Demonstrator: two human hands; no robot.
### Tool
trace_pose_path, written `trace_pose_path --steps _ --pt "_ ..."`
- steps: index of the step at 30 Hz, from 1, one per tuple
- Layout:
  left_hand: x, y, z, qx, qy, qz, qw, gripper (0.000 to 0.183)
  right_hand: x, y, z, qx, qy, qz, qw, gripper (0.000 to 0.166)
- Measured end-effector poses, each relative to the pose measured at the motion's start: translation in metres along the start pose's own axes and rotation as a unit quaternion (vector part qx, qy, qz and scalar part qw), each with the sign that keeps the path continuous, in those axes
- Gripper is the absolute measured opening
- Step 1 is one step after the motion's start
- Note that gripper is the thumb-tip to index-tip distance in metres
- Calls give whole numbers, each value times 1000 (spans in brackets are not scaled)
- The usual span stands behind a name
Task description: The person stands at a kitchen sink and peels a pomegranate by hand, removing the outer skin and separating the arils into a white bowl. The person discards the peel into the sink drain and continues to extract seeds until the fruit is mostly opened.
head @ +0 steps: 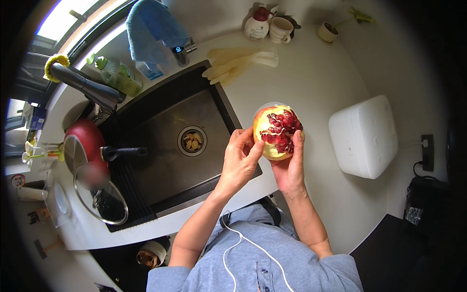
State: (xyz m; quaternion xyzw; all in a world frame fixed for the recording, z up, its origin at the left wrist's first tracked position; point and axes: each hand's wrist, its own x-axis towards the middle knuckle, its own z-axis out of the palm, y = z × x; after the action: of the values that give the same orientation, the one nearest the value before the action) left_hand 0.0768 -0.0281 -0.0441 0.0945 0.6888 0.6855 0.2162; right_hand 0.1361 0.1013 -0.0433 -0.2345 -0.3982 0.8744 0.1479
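A partly opened pomegranate (278, 133), with red seeds and pale pith showing, is held between both hands over the counter beside the sink. My left hand (242, 157) grips its left side with thumb and fingers. My right hand (290, 164) supports it from below and the right, the thumb lying up along the seeds. The rim of a clear, round vessel (274, 104) shows just behind the fruit; the rest of it is hidden. Pale scraps (193, 141) lie in the drain strainer of the dark sink (160, 175).
Left of the sink basin are a red pan (82, 138) and a glass lid (122, 215). Rubber gloves (237, 64) lie behind the basin's right corner. A white appliance (365, 137) stands at the right. The faucet (87, 85), green soap bottle (124, 78) and blue towel (157, 27) are along the back.
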Motion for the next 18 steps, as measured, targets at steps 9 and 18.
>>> trace_pose_path --steps 9,18 --pt "6 3 17 139 17 110 984 37 1 -3 -1 -40 16 -39 998 60" --pt "14 -9 16 173 -22 104 979 34 5 -5 -2 -84 27 -67 994 59"
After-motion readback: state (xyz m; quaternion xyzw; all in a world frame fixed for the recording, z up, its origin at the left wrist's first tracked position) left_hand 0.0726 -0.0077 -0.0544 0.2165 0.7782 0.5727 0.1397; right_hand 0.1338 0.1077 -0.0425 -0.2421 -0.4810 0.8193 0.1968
